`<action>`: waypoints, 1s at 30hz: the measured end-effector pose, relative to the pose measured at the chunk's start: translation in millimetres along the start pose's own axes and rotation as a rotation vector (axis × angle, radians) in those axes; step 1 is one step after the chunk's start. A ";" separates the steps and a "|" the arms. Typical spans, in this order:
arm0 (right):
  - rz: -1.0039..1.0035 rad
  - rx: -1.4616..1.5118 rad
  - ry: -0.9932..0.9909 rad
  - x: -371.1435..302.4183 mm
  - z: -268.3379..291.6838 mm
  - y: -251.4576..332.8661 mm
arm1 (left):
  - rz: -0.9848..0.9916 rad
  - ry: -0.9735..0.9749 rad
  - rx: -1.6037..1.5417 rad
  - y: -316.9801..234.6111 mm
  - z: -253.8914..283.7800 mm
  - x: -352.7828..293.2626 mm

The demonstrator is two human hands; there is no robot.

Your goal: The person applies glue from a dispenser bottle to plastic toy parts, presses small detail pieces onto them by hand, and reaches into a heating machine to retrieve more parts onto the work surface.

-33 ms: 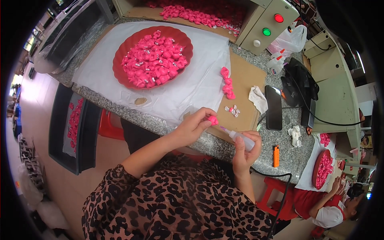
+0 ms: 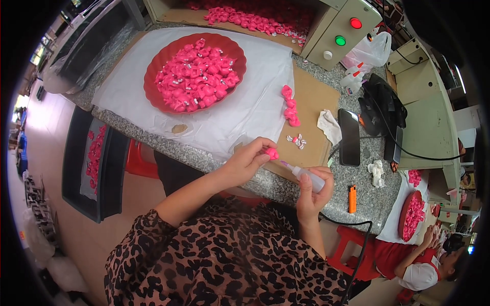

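Between the fingertips of my left hand (image 2: 249, 159) is a small pink moulded figure (image 2: 272, 153), partly covered by the fingers. My right hand (image 2: 315, 190) grips a small translucent squeeze bottle (image 2: 311, 178). Its thin purple tip (image 2: 287, 165) points at the pink figure, close to it; whether they touch I cannot tell. Both hands are over the near edge of the worktop. Just beyond them, on brown cardboard (image 2: 319, 97), lie a short row of pink figures (image 2: 290, 106) and several small white pieces with dark marks (image 2: 297, 141).
A red scalloped bowl (image 2: 153, 97) of pink figures stands on white paper. Right of the cardboard lie a phone (image 2: 349, 137), crumpled tissue (image 2: 376, 173) and an orange lighter (image 2: 352, 199). A control box (image 2: 334, 30) stands behind. A co-worker (image 2: 408, 262) sits at far right.
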State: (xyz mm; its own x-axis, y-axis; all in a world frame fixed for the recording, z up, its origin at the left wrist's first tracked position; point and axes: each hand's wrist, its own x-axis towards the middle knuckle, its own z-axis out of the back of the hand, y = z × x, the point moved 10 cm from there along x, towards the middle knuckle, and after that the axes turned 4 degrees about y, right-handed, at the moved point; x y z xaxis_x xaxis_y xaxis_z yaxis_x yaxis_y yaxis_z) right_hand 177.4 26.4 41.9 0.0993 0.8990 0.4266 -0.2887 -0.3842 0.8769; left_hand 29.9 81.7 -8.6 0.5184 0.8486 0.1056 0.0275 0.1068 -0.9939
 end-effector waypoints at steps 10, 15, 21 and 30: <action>0.020 -0.043 -0.013 -3.1 -0.2 -4.3 | -0.002 -0.013 -0.063 0.4 -0.5 -0.9; 0.014 -0.037 -0.033 -6.1 -0.7 -6.5 | 0.059 0.008 -0.086 6.8 -3.0 -1.4; -0.468 0.667 -0.251 -8.5 0.5 -49.1 | -0.033 -0.046 -0.228 12.1 0.4 -1.1; -0.644 0.834 0.011 -5.4 7.4 -74.5 | 0.109 0.044 -0.247 14.4 -7.2 -1.3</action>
State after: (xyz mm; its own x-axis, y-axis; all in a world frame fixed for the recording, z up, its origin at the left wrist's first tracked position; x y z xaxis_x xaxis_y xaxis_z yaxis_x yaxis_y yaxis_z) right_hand 205.4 48.6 -24.2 -0.0085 0.9850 -0.1726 0.5624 0.1474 0.8136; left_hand 35.8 78.4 -23.3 0.5660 0.8244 0.0019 0.1750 -0.1179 -0.9775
